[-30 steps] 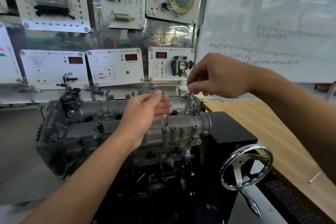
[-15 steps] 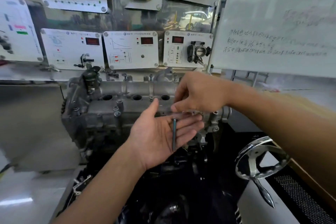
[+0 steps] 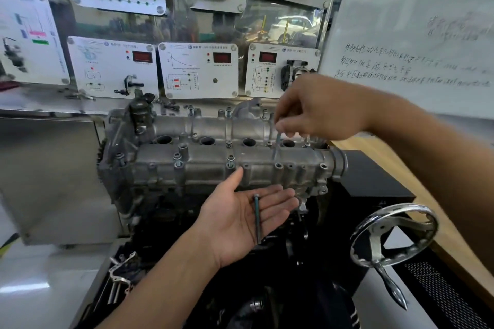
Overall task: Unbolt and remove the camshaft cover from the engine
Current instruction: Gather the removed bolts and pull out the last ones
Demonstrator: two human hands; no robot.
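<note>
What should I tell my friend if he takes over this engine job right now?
Left hand: open, palm up, one loose bolt lying across it.
Right hand: pinches a second bolt above the right end of the camshaft cover; blur hides whether its tip is clear of the hole.
Done: several front holes stand empty.
Left: bolts sit in the cover, such as the front bolt; take them out, then lift the cover off.
</note>
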